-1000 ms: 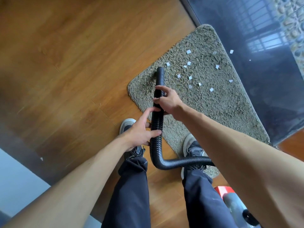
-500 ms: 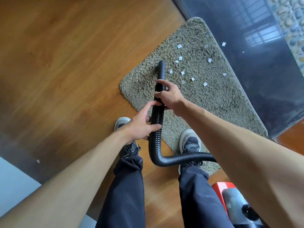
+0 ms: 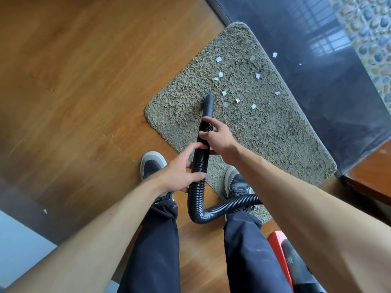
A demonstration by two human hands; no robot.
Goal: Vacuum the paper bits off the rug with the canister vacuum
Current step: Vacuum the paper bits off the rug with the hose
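Observation:
A shaggy beige rug (image 3: 275,132) lies on the wooden floor, with several small white paper bits (image 3: 220,74) scattered over its far half. A black ribbed vacuum hose (image 3: 197,163) runs up from between my legs, and its smooth nozzle end (image 3: 209,104) rests on the rug just left of the nearest bits. My right hand (image 3: 218,137) grips the hose below the nozzle. My left hand (image 3: 179,173) holds the hose lower down, fingers curled round it. The red and grey canister (image 3: 281,252) shows at the bottom right, partly hidden by my right arm.
My two shoes stand at the rug's near edge, the right shoe (image 3: 237,182) on the rug, the left shoe (image 3: 152,163) on the wooden floor (image 3: 84,81). Dark glossy tile (image 3: 317,70) with two stray bits borders the rug's right side. One bit (image 3: 45,211) lies at lower left.
The nozzle has slid rightward across the rug toward the cluster of bits. The bit that lay by the nozzle one second ago is no longer visible. Both hands keep their hold.

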